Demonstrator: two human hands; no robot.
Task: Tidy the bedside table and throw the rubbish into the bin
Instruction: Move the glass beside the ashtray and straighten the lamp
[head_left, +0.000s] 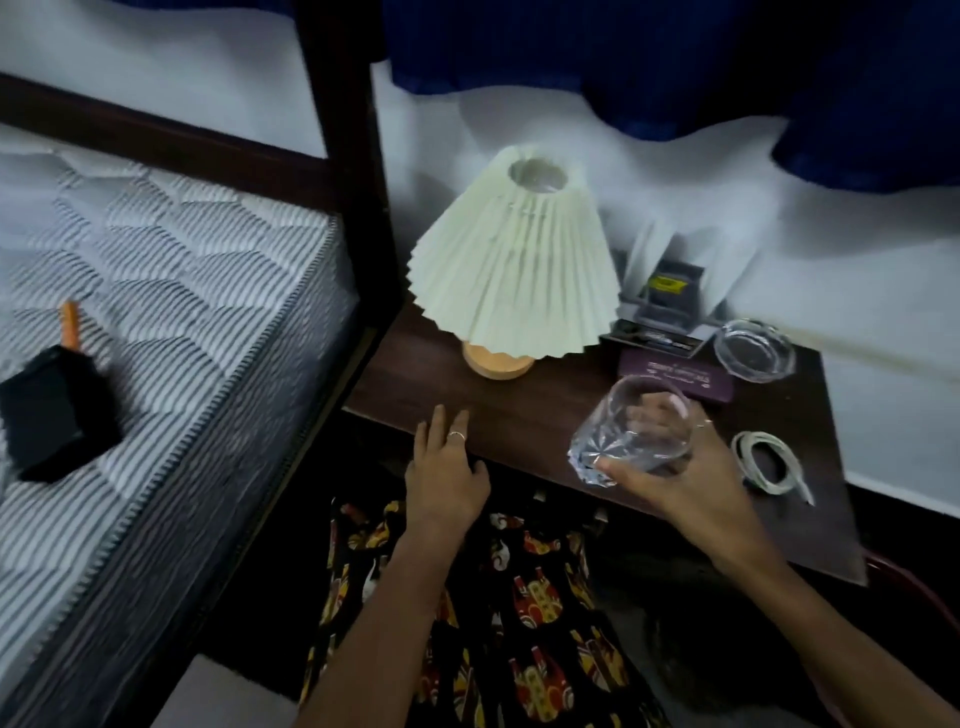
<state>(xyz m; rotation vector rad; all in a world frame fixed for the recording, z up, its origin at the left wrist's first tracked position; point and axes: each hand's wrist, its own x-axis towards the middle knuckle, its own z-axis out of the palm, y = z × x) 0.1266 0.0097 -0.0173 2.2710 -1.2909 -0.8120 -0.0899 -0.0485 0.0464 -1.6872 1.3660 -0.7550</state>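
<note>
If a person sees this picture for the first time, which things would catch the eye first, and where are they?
Probably the pale pleated lamp, standing at the back left of the dark bedside table, catches the eye first. Next is the clear cut glass that the right hand holds tilted above the table's front edge, while the left hand rests flat on that edge. A black box lies on the striped mattress at the left.

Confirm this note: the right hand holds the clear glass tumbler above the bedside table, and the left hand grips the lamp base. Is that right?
Not quite. In the head view the left hand has no grip on the lamp base; it lies flat with straight fingers at the bedside table's front edge, apart from the lamp. The right hand does hold the clear glass tumbler above the table.
</note>
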